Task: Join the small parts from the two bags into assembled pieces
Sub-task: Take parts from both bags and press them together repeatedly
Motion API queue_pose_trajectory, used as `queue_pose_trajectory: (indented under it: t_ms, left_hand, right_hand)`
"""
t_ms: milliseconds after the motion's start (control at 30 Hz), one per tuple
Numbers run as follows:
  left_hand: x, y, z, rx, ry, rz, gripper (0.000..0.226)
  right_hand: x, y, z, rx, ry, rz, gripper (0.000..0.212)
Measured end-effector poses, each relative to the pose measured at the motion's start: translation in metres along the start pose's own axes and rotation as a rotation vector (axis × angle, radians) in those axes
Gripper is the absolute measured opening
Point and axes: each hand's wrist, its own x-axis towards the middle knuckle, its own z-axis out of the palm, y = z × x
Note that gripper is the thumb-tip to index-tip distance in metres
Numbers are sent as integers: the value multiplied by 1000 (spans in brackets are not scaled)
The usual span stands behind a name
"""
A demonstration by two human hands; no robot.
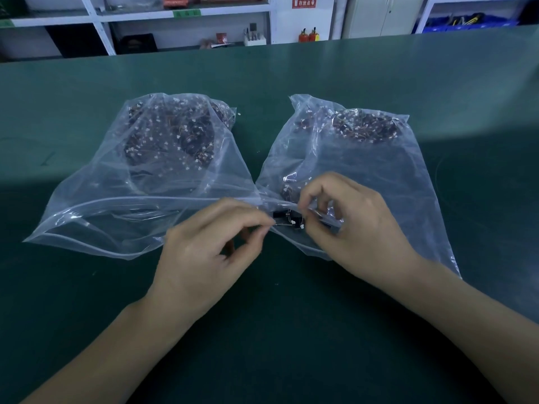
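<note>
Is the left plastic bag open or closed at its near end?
Open: the left bag's near mouth gapes, its two edges apart on the green table.

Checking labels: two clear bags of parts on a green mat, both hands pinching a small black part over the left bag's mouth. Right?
Not quite: the head view shows the hands pinching the small black part over the right bag, not the left bag. Rest holds.

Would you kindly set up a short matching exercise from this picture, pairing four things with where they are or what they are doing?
Things:
1. left bag
2. right bag
3. left hand
4. fire extinguishers

Descriptions:
A. pinches one end of the small dark part
B. stand on the floor beyond the table
C. partly under the right hand
D. its open mouth faces the person

Pairs: 1-D, 2-C, 3-A, 4-B
</note>
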Motion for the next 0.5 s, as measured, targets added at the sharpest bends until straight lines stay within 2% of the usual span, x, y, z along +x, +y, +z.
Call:
queue_pose_trajectory:
  t_ms: [167,233,367,500]
  left_hand:
    - [7,-6,0,270,6,199,14]
    - [9,-5,1,371,-39,249,17]
    - [7,-1,10,483,-300,179,34]
    - [10,3,9,478,-349,146,36]
  right_hand:
    - [0,-4,1,35,23,-19,25]
    - [0,-3,1,37,27,-28,25]
    - [-1,-4,3,32,16,-32,26]
    - [-1,-5,4,11,0,-25,27]
